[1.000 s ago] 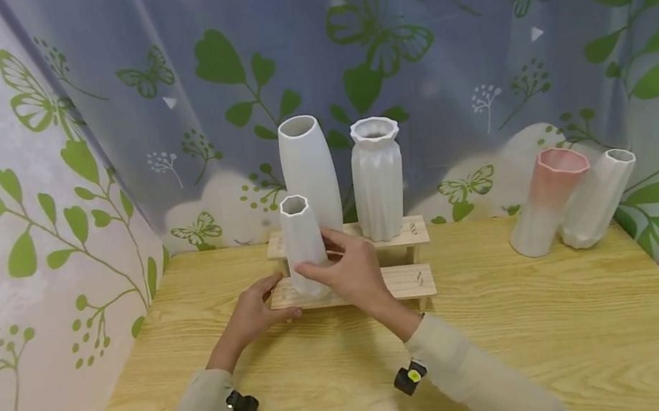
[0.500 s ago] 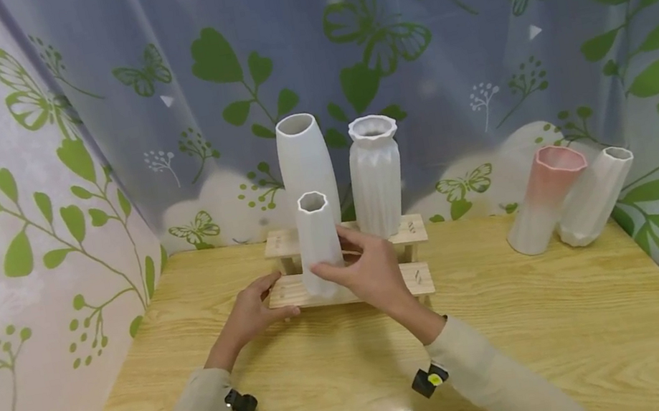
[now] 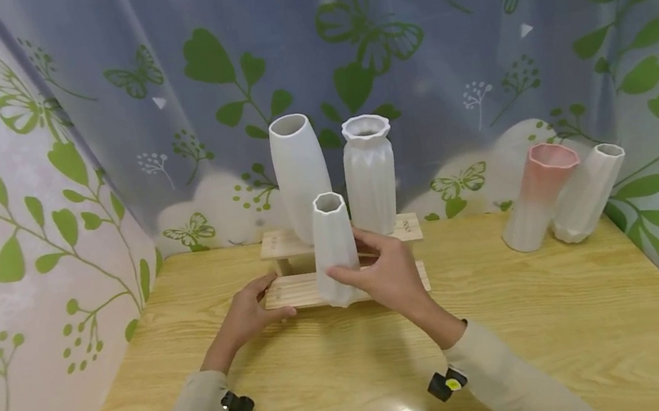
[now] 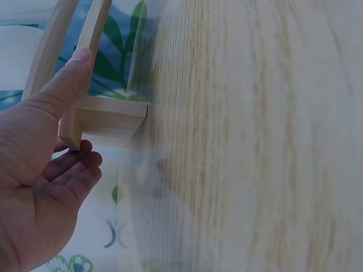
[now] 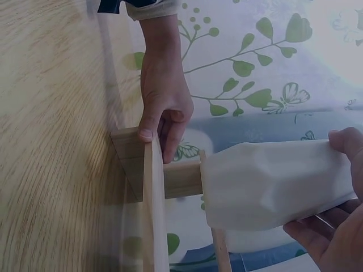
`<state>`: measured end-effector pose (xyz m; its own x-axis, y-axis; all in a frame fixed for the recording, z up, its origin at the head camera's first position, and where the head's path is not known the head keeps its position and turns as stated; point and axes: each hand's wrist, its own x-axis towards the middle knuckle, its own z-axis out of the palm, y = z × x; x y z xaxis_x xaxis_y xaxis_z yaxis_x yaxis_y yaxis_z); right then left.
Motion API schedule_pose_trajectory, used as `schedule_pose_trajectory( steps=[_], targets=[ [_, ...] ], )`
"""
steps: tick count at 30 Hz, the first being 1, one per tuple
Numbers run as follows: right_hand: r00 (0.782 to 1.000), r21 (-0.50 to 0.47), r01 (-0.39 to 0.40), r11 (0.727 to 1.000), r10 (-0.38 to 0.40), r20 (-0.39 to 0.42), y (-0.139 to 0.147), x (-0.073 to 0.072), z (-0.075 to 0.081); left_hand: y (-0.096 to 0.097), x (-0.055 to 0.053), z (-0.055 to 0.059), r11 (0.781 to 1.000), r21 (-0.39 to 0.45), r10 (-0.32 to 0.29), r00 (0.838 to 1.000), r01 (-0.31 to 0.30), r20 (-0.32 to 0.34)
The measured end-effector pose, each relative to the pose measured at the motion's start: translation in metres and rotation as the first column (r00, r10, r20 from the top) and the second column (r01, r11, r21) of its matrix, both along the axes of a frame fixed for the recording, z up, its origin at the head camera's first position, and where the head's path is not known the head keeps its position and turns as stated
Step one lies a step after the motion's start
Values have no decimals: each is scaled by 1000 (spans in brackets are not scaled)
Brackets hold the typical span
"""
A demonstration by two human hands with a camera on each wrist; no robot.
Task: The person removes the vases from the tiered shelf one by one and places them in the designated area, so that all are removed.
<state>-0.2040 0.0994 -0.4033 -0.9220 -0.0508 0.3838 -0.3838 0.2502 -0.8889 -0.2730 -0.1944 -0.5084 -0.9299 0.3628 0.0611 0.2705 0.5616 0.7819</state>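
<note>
My right hand holds a small white faceted vase, thumb in front and fingers behind it. In the right wrist view a gap shows between the vase's base and the lower board of the wooden stand. My left hand pinches the left end of that two-step stand; in the left wrist view the thumb lies on one side of the board and the fingers on the other. On the upper step stand a tall smooth white vase and a white ribbed vase with a scalloped rim.
At the right of the wood-grain table, a pink-and-white vase and a white faceted vase lean close together. Behind and beside the table hangs a curtain with green leaves and butterflies.
The right hand has carried the small vase rightward along the lower step and a little toward me. My left hand keeps its hold on the stand's left end.
</note>
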Motion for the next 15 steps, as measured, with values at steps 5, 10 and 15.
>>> schedule_pose_trajectory(
  steps=[5, 10, 15],
  targets=[
    [1000, 17, 15, 1000, -15, 5, 9, 2, 1, -1, 1, 3, 1000, -6, -9, 1000, 9, 3],
    [1000, 17, 29, 999, -29, 8, 19, 5, 1, -1, 1, 4, 1000, -12, -15, 1000, 15, -1],
    [999, 19, 51, 999, -51, 18, 29, 7, 2, 0, 1, 3, 1000, -15, -12, 1000, 12, 14]
  ],
)
